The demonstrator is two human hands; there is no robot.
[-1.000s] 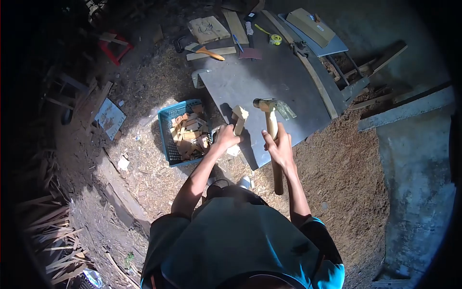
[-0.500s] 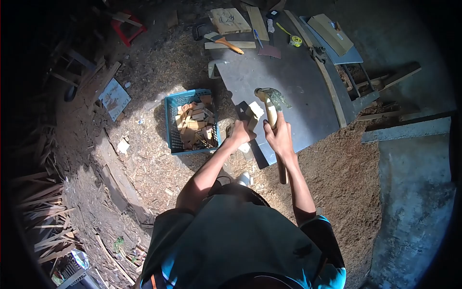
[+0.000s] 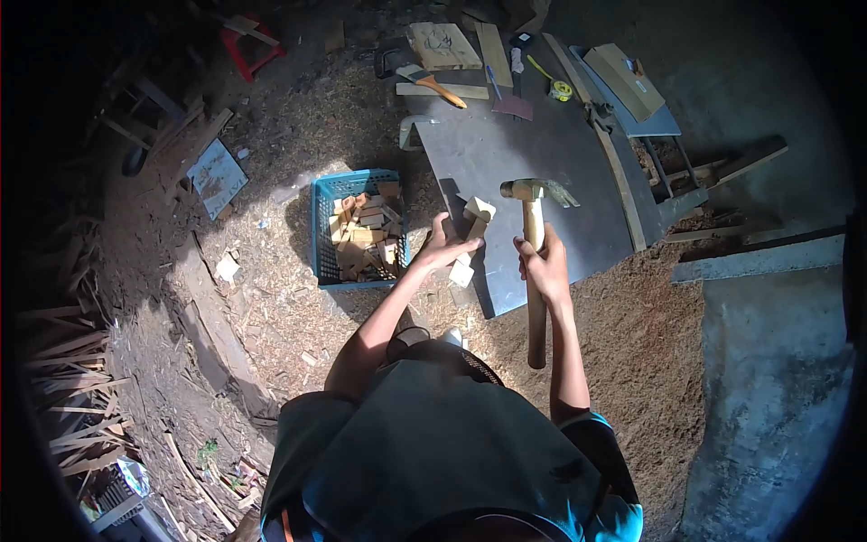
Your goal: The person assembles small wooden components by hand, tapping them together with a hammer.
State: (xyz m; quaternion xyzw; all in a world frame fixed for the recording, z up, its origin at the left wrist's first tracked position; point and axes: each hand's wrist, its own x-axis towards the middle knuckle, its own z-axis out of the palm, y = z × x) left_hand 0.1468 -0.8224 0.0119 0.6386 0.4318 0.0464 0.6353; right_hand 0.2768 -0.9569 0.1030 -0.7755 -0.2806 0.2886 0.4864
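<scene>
A claw hammer [image 3: 535, 210] with a wooden handle is upright in my right hand [image 3: 545, 264], which is closed around the middle of the handle. Its metal head hangs over the dark tabletop [image 3: 578, 230]. My left hand [image 3: 442, 248] is open, the thumb apart and the fingers stretched across a wooden piece [image 3: 479, 211] at the table's near left edge. That piece has a pale blocky upper end; its middle is partly hidden behind the fingers. A pale wood end [image 3: 461, 274] shows just below them.
A blue crate [image 3: 316, 235] of wood offcuts stands left of the table. Toward the table's back lie a paintbrush [image 3: 442, 89], a tape measure [image 3: 560, 90], a blue pen [image 3: 493, 83] and boards [image 3: 444, 47]. Sawdust [image 3: 632, 361] covers the floor; a concrete block [image 3: 777, 361] stands right.
My left hand has loosened from around the wooden piece, its thumb now spread away. The hammer has turned more upright and shifted right and slightly nearer, its claw now pointing right.
</scene>
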